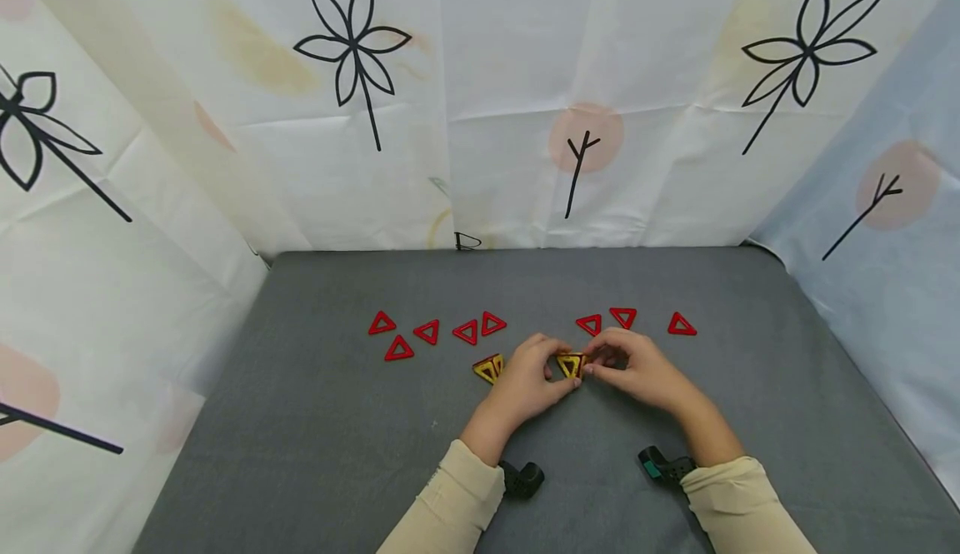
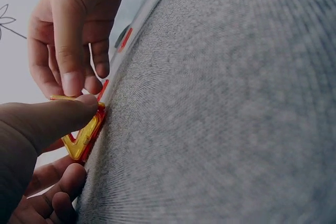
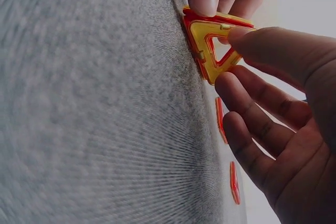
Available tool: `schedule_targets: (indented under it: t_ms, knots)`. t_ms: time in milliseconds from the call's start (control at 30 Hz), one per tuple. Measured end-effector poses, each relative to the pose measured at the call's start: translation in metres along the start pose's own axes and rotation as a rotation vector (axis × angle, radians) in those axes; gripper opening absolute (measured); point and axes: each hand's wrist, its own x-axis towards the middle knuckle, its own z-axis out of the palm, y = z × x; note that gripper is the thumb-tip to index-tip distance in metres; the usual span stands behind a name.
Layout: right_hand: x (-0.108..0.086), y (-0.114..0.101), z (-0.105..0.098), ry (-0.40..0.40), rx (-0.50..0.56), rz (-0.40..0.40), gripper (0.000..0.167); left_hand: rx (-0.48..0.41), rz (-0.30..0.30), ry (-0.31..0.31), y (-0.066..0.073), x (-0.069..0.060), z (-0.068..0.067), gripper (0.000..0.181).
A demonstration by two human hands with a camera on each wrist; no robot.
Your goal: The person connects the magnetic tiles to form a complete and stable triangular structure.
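A yellow and red piece built of hollow triangle tiles (image 1: pixel 572 356) stands on the grey cloth between both hands. My left hand (image 1: pixel 531 377) pinches its left side, the thumb in front and fingers behind. From the right, my right hand (image 1: pixel 637 366) pinches the same piece; in the right wrist view its thumb lies over a corner of the yellow tile (image 3: pixel 201 45). Red tile shows along the yellow one's edges. Beside the left hand is a second yellow and red triangle piece (image 1: pixel 483 362), partly covered by that hand.
Several red triangle tiles (image 1: pixel 382 331) lie flat at the back left. Others, including a red triangle tile (image 1: pixel 682 331), lie behind and right of the right hand. A grey cloth-covered table (image 1: pixel 337 454) spreads below, with a printed white curtain (image 1: pixel 495 179) behind it.
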Motion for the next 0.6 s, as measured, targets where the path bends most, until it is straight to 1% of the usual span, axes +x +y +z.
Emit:
schedule_targets:
  t_ms: [167, 267, 467, 600]
  knots:
    - [0.0003, 0.0001, -0.0012, -0.01, -0.025, 0.044, 0.027, -0.004, -0.008, -0.01, -0.0005, 0.0012, -0.0007, 0.042]
    - [0.0003, -0.0002, -0.0022, -0.017, -0.034, 0.065, 0.031, -0.009, 0.002, -0.02, -0.0006, 0.0017, -0.0026, 0.043]
    - [-0.0009, 0.0004, -0.0007, -0.037, -0.045, 0.095, 0.033, 0.007, 0.034, -0.054, -0.0035, 0.0014, -0.004, 0.044]
    - [-0.0003, 0.0004, 0.0003, -0.032, -0.055, 0.094, 0.032, 0.008, 0.036, -0.051, -0.0041, 0.0019, -0.0033, 0.043]
